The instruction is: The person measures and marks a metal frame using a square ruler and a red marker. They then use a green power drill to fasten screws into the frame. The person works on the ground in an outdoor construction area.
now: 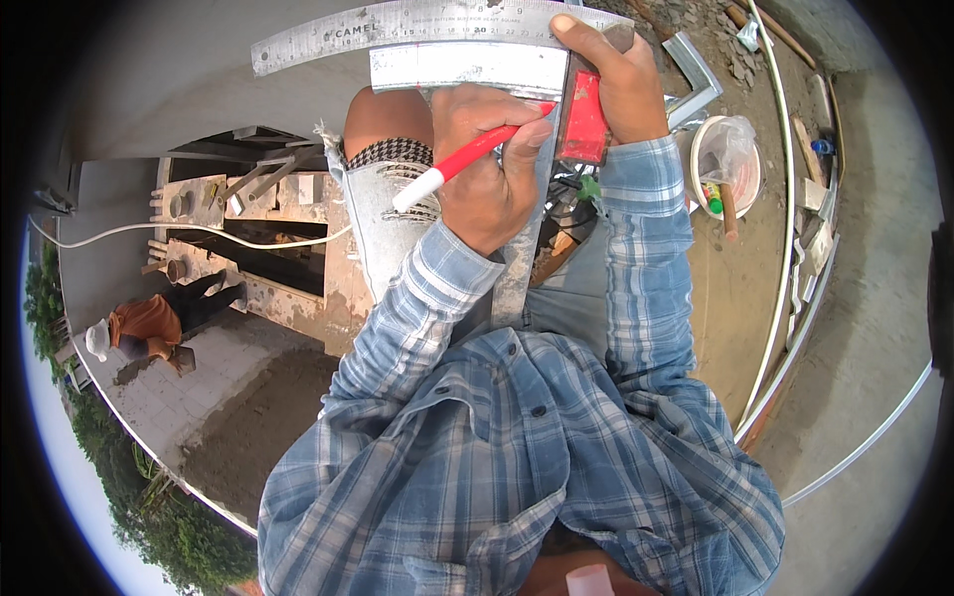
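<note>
My left hand [487, 164] is closed around a red marker [465, 159] with a white end, its tip by the inner corner of a set square. The square's steel ruler blade [397, 32] runs across the top, and its red handle [584, 117] points down toward me. My right hand [624, 84] grips the square where blade and handle meet, thumb on the blade. Under the blade lies a shiny silver metal profile [467, 68]. A metal strip [515, 273] runs from beneath my left hand toward my lap. My bent knee [388, 124] is below the profile.
A white bucket [723, 164] with a plastic bag stands right of my right forearm. Beyond it lie an angled metal piece [694, 79], rubble and long pipes [780, 248]. At left are a wooden scaffold [288, 293], a white cable [248, 243] and another person bending over [149, 326].
</note>
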`<act>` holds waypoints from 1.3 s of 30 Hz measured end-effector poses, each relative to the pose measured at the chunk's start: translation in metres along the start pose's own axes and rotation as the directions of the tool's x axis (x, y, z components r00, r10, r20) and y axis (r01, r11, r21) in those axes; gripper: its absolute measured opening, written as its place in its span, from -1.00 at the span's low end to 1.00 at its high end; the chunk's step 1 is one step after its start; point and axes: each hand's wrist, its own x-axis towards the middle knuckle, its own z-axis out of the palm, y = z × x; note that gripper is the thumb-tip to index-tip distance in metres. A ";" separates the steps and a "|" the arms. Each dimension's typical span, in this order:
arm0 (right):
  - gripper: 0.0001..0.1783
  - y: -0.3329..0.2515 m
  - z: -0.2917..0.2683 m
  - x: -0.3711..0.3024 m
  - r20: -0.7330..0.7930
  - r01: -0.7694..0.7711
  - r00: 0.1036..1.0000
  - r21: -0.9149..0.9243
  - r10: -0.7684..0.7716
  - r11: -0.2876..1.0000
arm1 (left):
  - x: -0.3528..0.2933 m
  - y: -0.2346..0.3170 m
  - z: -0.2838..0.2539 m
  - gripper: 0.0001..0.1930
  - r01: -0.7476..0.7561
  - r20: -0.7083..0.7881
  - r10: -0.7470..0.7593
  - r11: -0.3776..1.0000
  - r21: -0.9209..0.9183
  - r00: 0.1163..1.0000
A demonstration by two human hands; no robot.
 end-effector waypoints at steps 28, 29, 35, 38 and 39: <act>-0.79 0.011 -0.005 0.002 -0.021 -0.022 1.000 -0.009 0.022 1.000 | 0.007 -0.021 -0.044 -0.77 -0.062 0.032 0.055 0.962 0.266 0.998; -0.79 0.012 -0.004 0.002 -0.009 -0.006 1.000 0.037 0.006 0.999 | 0.006 -0.019 -0.046 -0.77 -0.018 0.007 0.017 0.971 0.238 1.000; -0.78 0.004 -0.002 0.003 0.015 0.033 0.999 -0.076 -0.032 0.997 | 0.004 -0.004 -0.028 -0.86 -0.068 0.025 0.065 0.990 0.121 0.998; -0.79 0.002 -0.003 0.004 0.033 0.044 0.999 -0.056 -0.042 0.997 | 0.009 -0.005 -0.025 -0.85 -0.116 0.049 0.110 0.983 0.141 0.993; -0.79 0.002 -0.004 0.003 0.028 0.041 0.999 -0.065 -0.039 0.997 | 0.011 -0.005 -0.024 -0.85 -0.121 0.058 0.115 0.984 0.129 0.992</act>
